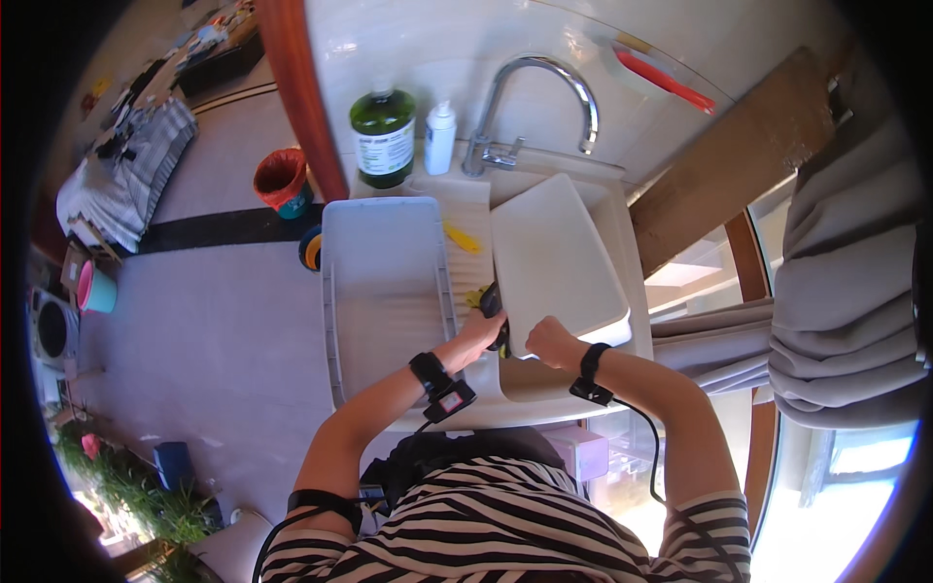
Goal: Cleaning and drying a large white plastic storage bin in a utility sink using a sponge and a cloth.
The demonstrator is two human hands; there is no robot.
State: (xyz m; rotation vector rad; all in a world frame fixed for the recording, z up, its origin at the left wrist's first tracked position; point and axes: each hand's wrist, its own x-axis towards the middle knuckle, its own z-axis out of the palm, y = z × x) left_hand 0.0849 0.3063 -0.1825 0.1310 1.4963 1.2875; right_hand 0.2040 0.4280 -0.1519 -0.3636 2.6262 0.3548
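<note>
A white rectangular plastic bin point(557, 266) lies tilted in the beige sink point(630, 240), its broad flat face upward. At the bin's near edge, my right hand point(555, 342) is curled, with the fingers closed on the rim. My left hand point(477, 337) is beside the bin's left edge and grips a dark object point(490, 297) with yellow-green parts; my fingers hide much of it, so its kind is unclear. To the left, a translucent plastic tub or lid point(386, 291) with raised side rims rests on the ribbed drainboard point(470, 204).
A chrome faucet point(543, 62) arches over the sink's back. Behind the tub stand a green bottle point(383, 138) and a white pump bottle point(440, 138). A yellow tool point(462, 237) lies on the drainboard. A brown board point(729, 160) leans at right, near a grey curtain point(838, 313).
</note>
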